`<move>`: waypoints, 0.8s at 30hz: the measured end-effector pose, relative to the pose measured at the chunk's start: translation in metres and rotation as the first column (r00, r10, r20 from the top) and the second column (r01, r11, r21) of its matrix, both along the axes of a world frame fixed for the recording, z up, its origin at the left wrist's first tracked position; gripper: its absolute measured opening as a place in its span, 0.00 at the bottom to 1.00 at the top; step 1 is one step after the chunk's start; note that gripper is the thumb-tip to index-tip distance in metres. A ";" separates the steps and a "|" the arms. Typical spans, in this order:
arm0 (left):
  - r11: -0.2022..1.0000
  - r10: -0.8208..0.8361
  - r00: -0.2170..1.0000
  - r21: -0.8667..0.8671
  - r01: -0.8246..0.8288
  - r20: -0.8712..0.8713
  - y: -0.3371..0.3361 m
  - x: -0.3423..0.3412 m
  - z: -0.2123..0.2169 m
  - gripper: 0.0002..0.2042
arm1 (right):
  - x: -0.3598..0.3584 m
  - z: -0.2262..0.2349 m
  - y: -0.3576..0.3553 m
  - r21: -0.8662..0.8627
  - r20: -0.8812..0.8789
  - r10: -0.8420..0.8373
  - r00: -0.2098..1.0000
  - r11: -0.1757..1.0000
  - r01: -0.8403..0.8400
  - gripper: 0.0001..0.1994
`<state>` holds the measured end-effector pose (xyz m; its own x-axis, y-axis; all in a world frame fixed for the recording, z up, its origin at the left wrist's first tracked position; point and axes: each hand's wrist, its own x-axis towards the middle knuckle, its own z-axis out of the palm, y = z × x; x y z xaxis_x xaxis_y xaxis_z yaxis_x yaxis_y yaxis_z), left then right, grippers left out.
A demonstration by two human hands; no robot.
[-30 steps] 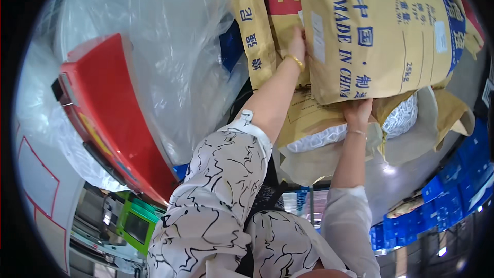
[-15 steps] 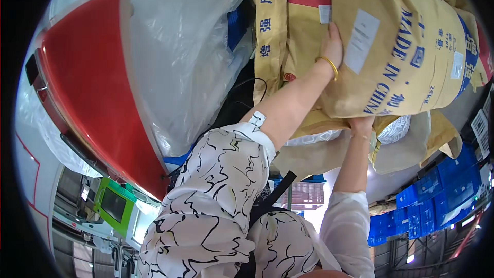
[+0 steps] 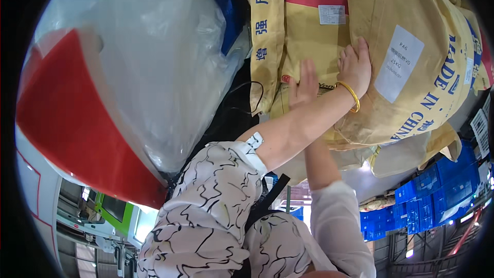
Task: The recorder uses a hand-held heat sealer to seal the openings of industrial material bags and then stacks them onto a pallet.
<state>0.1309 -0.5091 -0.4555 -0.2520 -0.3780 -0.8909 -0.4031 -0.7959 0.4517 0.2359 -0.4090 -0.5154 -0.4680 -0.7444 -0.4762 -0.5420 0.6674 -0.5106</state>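
A full yellow-brown paper sack (image 3: 406, 67) with a white label and blue print leans at the upper right. My left hand (image 3: 356, 67), with a gold bangle at its wrist, presses its bent fingers against the sack's left side and steadies it. My right hand (image 3: 304, 85) is empty and slightly blurred, fingers stretched out and thumb apart. It is just left of that sack, in front of another yellow sack (image 3: 314, 36) with a red band. My left forearm crosses over the right wrist.
To the left are clear plastic sheeting (image 3: 149, 62) and a curved red panel (image 3: 87, 128). A narrow yellow sack edge (image 3: 265, 36) with blue characters stands at the middle. Blue crates (image 3: 437, 190) are stacked at the lower right. A thin black cable (image 3: 261, 95) loops near my left forearm.
My right hand has come out from under the large sack and moved left and up, now off it. The sack sits lower and further right in view; my left hand stays on its side.
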 end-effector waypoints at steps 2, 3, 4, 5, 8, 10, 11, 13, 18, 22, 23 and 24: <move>1.000 0.017 1.000 -0.003 -0.017 0.002 0.002 -0.001 -0.002 0.35 | -0.027 -0.026 -0.045 -0.029 -0.177 -0.002 0.984 1.000 -0.003 0.33; 0.999 0.020 1.000 -0.028 -0.020 -0.015 0.004 -0.001 -0.003 0.34 | -0.038 -0.036 -0.062 -0.094 -0.237 -0.089 0.967 0.993 0.069 0.35; 0.998 0.021 0.999 -0.055 -0.023 -0.031 0.006 -0.001 -0.004 0.33 | -0.047 -0.044 -0.076 -0.095 -0.234 -0.097 0.967 0.993 0.076 0.35; 0.998 0.013 1.000 -0.060 -0.014 -0.028 0.011 0.000 -0.010 0.33 | -0.056 -0.050 -0.089 -0.059 -0.300 -0.077 0.951 0.996 0.062 0.35; 0.972 -0.050 0.995 -0.232 0.029 -0.086 0.018 -0.002 -0.018 0.32 | -0.059 -0.054 -0.092 0.075 -0.365 0.066 0.929 0.996 -0.041 0.35; 0.993 -0.014 0.995 -0.114 0.003 -0.101 0.014 0.009 -0.027 0.31 | -0.038 -0.054 -0.083 0.205 -0.238 0.313 0.920 0.941 -0.268 0.34; 0.987 0.059 0.993 -0.141 -0.073 -0.097 0.015 0.007 -0.031 0.33 | -0.026 -0.047 -0.075 0.229 -0.133 0.435 0.890 0.888 -0.400 0.33; 0.975 0.215 0.945 -0.009 -0.224 -0.246 0.022 0.012 -0.067 0.34 | -0.002 -0.019 -0.053 0.190 0.158 0.198 0.967 0.955 -0.226 0.32; 0.830 0.518 0.799 0.407 -0.382 -0.307 0.015 0.024 -0.085 0.38 | -0.034 0.116 0.020 0.229 0.849 -0.216 0.483 0.973 0.033 0.29; 0.777 0.580 0.736 0.509 -0.371 -0.349 -0.015 0.026 -0.080 0.31 | -0.154 0.176 0.074 0.060 0.954 -0.162 0.252 0.928 0.367 0.26; 0.795 0.570 0.744 0.463 -0.392 -0.349 -0.027 0.034 -0.079 0.30 | -0.183 0.188 0.087 0.116 0.779 -0.411 0.474 0.837 0.535 0.25; 0.808 0.563 0.749 0.422 -0.410 -0.349 -0.036 0.039 -0.080 0.28 | -0.220 0.185 0.093 -0.052 0.660 -0.389 0.643 0.830 0.556 0.25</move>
<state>0.1702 -0.5447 -0.5359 -0.4972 -0.2929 -0.8167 0.2592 -0.9484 0.1824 0.0164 -0.3156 -0.3306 -0.4635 -0.6262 -0.6269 0.2919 0.5601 -0.7753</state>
